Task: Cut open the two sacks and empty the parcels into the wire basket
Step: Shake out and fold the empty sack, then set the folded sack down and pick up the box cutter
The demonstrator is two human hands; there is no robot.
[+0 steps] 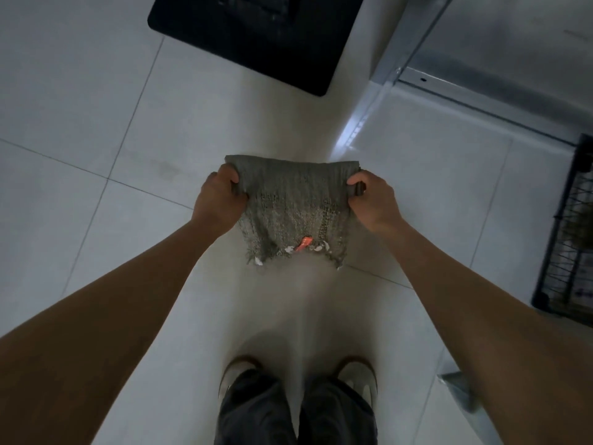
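Head view: hands (221,202) (373,202) grip sack (292,200) edges over floor (90,101).

The floor (96,107) is pale, glossy tile with thin grey joints. Well beyond the left grip (221,200), a black mat (256,36) lies flat on the tiles. Beyond the right grip (373,200), a metal rack leg (385,75) comes down to the floor. Farther out to that grip's right sits a dark wire basket (564,236). Behind both grips, two shoes (239,370) stand side by side.
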